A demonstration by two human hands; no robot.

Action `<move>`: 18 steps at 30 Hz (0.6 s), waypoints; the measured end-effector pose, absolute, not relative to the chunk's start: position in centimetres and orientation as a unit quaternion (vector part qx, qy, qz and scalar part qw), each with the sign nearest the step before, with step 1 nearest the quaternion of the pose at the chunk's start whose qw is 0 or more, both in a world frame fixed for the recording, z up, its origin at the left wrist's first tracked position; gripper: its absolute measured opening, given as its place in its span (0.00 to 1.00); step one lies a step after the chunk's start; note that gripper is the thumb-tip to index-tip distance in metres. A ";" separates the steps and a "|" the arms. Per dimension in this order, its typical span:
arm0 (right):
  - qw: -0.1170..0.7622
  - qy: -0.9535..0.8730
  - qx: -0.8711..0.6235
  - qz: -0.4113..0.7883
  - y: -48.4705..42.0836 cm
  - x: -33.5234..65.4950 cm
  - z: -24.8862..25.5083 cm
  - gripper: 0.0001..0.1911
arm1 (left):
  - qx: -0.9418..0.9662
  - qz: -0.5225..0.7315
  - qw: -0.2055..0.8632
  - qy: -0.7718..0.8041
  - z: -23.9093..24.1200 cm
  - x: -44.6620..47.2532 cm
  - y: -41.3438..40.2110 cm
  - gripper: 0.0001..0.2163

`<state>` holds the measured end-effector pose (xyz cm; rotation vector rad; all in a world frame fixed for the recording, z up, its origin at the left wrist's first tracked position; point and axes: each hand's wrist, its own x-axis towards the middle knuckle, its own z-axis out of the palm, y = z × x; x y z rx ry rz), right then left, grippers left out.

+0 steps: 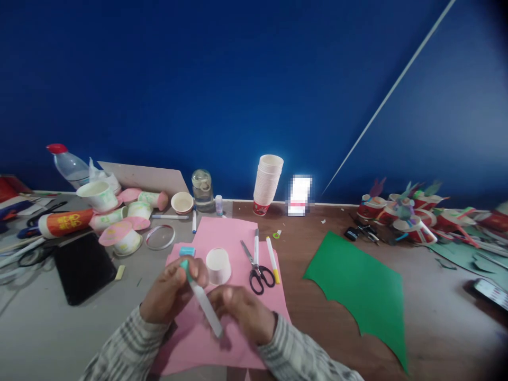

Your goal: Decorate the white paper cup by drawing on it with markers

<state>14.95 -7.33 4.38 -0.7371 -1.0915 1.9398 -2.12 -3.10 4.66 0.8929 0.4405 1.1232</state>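
My left hand [174,288] is closed around the upper, teal end of a long, narrow white strip [207,309], which slants down to the right. Whether it is paper or a pen I cannot make out. Behind the strip, my right hand [242,312] has its fingers bent and blurred; contact with it is unclear. A white paper cup [218,266] stands upside down just beyond my hands on stacked pink sheets [226,230]. Scissors with black handles [260,275] lie to its right, beside a grey-capped marker [256,248] and a yellow-capped marker [273,259]. A light-blue block [187,251] rests at left.
A tall stack of paper cups [268,182] stands near the blue wall, beside a glass jar [202,193]. Green paper [363,286] lies right, decorated red cups [413,225] beyond it. Painted cups [123,235] and a black tablet-like slab [85,267] are at left.
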 end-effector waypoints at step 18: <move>0.370 -0.538 -0.342 0.676 -6.8 16.0 4.9 0.14 | 0.519 0.454 0.691 0.215 3.7 -2.4 -3.1 0.09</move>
